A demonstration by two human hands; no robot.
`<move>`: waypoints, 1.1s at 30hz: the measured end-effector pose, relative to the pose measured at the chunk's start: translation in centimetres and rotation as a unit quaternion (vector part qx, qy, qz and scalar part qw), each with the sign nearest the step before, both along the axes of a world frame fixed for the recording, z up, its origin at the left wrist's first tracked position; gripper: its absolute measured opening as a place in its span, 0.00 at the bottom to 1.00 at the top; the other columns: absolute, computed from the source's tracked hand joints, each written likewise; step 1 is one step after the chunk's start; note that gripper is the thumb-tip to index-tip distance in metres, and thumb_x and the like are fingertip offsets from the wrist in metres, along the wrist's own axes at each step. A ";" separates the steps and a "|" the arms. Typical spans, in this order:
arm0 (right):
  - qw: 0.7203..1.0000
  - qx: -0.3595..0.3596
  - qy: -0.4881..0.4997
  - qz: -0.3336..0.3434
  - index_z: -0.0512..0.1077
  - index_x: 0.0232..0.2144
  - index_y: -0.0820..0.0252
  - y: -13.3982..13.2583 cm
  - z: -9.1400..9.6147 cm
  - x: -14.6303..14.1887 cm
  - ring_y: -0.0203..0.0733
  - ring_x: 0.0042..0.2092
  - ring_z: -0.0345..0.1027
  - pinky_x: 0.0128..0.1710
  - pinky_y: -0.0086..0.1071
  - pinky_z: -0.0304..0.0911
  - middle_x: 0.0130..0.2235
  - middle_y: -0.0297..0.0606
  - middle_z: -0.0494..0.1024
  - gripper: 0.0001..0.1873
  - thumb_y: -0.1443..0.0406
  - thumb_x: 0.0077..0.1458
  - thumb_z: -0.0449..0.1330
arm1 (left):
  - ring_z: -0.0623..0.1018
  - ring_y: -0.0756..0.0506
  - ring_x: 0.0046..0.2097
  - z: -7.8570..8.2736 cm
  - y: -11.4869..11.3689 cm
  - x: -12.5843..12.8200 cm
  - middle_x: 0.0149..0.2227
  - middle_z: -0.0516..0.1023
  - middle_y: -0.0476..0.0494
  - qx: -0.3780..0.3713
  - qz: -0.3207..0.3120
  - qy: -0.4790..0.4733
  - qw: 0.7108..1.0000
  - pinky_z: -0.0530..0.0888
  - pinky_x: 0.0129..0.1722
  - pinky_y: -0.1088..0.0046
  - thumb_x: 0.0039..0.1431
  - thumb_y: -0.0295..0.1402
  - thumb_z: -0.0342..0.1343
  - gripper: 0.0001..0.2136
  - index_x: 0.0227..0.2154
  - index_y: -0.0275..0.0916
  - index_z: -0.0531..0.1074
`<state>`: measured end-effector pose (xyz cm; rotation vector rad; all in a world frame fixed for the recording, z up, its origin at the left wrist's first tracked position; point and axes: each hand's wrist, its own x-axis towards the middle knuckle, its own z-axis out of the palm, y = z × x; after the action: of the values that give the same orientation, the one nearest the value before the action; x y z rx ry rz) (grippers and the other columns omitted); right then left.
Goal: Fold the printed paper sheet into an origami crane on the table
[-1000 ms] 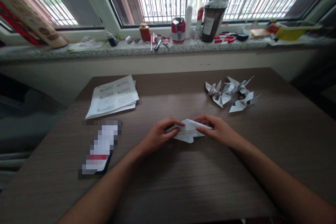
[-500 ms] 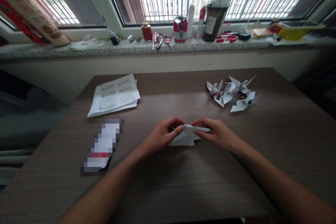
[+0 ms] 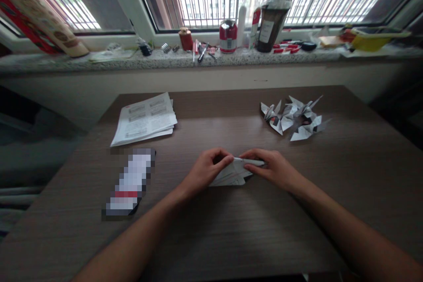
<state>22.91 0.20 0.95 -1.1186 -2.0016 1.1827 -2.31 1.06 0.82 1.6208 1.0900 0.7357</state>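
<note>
A folded sheet of white printed paper (image 3: 233,175) is between my two hands, just above or on the brown table. My left hand (image 3: 211,167) pinches its upper left edge between thumb and fingers. On the other side my right hand (image 3: 266,164) grips the upper right edge, thumb below and forefinger above. The fingers partly cover the folds. Several folded paper figures (image 3: 294,116) with pointed flaps lie clustered beyond my right hand.
At the back left of the table (image 3: 205,238) lies a stack of printed sheets (image 3: 145,116). A phone (image 3: 132,183) with a blurred screen rests beside my left forearm. On the windowsill stand a red can (image 3: 228,37), a dark drink cup (image 3: 271,28) and a yellow container (image 3: 370,40).
The raised middle fold of the paper now lies flatter, and its top edge runs straighter between my hands. My left thumb and fingers have shifted slightly; my right hand has hardly moved.
</note>
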 end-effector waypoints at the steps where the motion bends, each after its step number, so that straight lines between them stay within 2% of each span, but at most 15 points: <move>1: 1.000 -0.008 0.003 -0.010 0.79 0.51 0.53 0.0 0.0 0.0 0.44 0.47 0.78 0.46 0.35 0.72 0.48 0.38 0.84 0.14 0.59 0.64 0.64 | 0.77 0.45 0.36 0.0 0.0 0.0 0.34 0.80 0.45 0.003 0.001 0.004 1.000 0.71 0.38 0.71 0.68 0.44 0.58 0.15 0.36 0.36 0.79; 5: 0.995 -0.054 0.032 -0.074 0.77 0.52 0.55 0.2 0.0 0.2 0.43 0.42 0.78 0.39 0.34 0.72 0.49 0.41 0.83 0.19 0.56 0.60 0.67 | 0.76 0.46 0.36 0.0 -0.1 0.0 0.33 0.78 0.46 0.030 0.026 0.027 0.999 0.71 0.37 0.71 0.69 0.43 0.57 0.14 0.36 0.36 0.77; 7: 0.992 -0.073 0.040 -0.100 0.78 0.51 0.56 0.3 0.0 0.3 0.41 0.37 0.77 0.36 0.33 0.71 0.44 0.40 0.84 0.20 0.56 0.59 0.68 | 0.76 0.46 0.36 -0.1 -0.2 0.0 0.34 0.78 0.46 0.042 0.029 0.035 0.998 0.71 0.38 0.71 0.70 0.42 0.55 0.13 0.37 0.37 0.76; 10: 0.989 -0.078 0.032 -0.124 0.78 0.49 0.57 0.4 0.0 0.4 0.40 0.32 0.73 0.31 0.32 0.67 0.31 0.34 0.80 0.19 0.56 0.58 0.69 | 0.77 0.45 0.38 0.0 -0.5 0.1 0.36 0.79 0.46 0.037 -0.004 0.023 0.999 0.72 0.39 0.71 0.71 0.42 0.54 0.12 0.40 0.38 0.76; 13: 0.989 -0.067 0.037 -0.130 0.78 0.49 0.56 0.4 0.0 0.3 0.38 0.29 0.68 0.29 0.31 0.62 0.27 0.29 0.74 0.19 0.56 0.58 0.69 | 0.78 0.45 0.40 0.1 -0.7 0.4 0.38 0.80 0.45 0.019 -0.039 0.016 0.999 0.72 0.39 0.71 0.70 0.42 0.56 0.12 0.42 0.38 0.77; 17: 0.983 -0.087 0.090 -0.133 0.75 0.50 0.56 0.5 -0.2 -0.2 0.37 0.27 0.65 0.28 0.31 0.61 0.25 0.26 0.69 0.23 0.55 0.55 0.71 | 0.77 0.45 0.39 0.0 -0.9 0.7 0.37 0.80 0.46 0.010 -0.052 0.017 0.998 0.71 0.39 0.72 0.68 0.41 0.59 0.11 0.40 0.37 0.78; 22: 0.976 -0.133 0.117 -0.129 0.76 0.41 0.56 0.4 -0.1 -0.7 0.44 0.35 0.75 0.35 0.37 0.70 0.33 0.36 0.81 0.19 0.49 0.58 0.67 | 0.75 0.46 0.37 -0.3 -0.8 0.6 0.35 0.77 0.47 0.004 -0.050 0.004 0.999 0.70 0.37 0.73 0.67 0.40 0.60 0.11 0.39 0.37 0.77; 24: 0.974 -0.144 0.123 -0.122 0.77 0.38 0.56 0.4 0.0 -0.7 0.44 0.36 0.76 0.37 0.37 0.71 0.35 0.38 0.82 0.18 0.48 0.59 0.66 | 0.75 0.47 0.37 -0.3 -0.8 0.5 0.35 0.77 0.47 0.003 -0.058 0.003 0.998 0.70 0.37 0.73 0.67 0.40 0.60 0.10 0.40 0.36 0.77; 33: 0.981 -0.119 0.099 -0.116 0.77 0.35 0.59 0.2 0.1 -0.7 0.40 0.32 0.71 0.33 0.34 0.67 0.30 0.36 0.79 0.19 0.48 0.61 0.65 | 0.76 0.45 0.39 -0.3 -1.1 0.9 0.38 0.79 0.44 0.008 -0.077 -0.002 0.997 0.71 0.40 0.71 0.71 0.42 0.56 0.13 0.41 0.37 0.77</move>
<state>22.23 0.43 1.02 -1.2552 -1.5649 1.3747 -1.41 -0.09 0.47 1.6953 0.9471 0.6458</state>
